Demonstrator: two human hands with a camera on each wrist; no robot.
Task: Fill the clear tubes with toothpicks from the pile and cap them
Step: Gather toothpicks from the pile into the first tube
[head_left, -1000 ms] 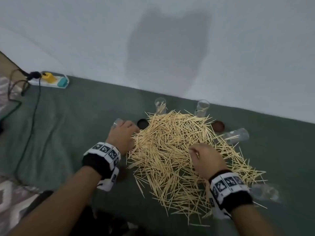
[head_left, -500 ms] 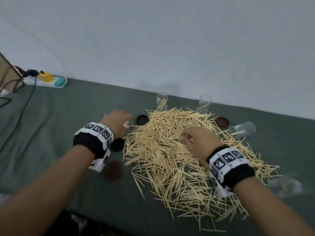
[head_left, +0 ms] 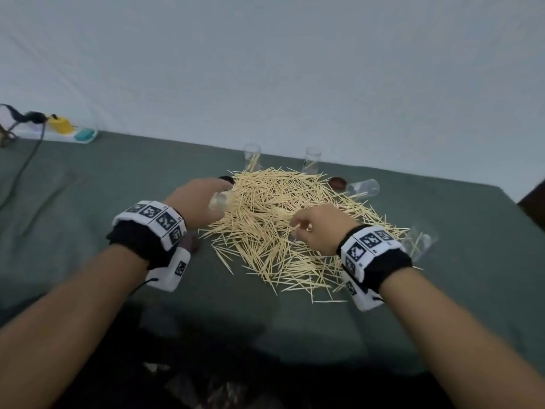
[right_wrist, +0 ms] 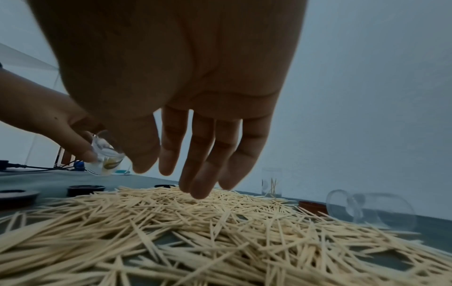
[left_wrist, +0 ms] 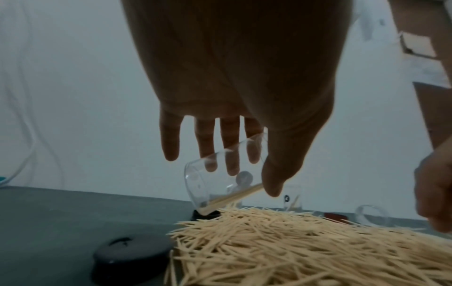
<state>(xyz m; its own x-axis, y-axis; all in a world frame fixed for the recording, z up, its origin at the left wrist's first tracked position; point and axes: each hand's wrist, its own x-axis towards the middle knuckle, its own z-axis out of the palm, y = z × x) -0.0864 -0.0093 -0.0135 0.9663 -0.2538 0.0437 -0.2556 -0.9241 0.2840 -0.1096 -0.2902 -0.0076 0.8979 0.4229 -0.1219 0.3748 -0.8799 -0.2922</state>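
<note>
Here the left hand (head_left: 198, 202) holds a clear tube (left_wrist: 220, 180) lifted over the left edge of the toothpick pile (head_left: 283, 225), thumb on one side and fingers on the other. The tube is tilted, its long axis slanting, with a few toothpicks lying inside. The right hand (head_left: 320, 228) hovers over the pile to the tube's right, fingers loosely extended downward and nearly touching the sticks; whether it pinches any I cannot tell. It is the nearer hand to the pile, so a pick should travel left to the tube. Two tubes (head_left: 252, 157) stand at the far edge, another lies on its side far right (head_left: 363, 188), and dark caps (left_wrist: 132, 259) sit left of the pile on the table (head_left: 88, 202), which has open room near and left.
</note>
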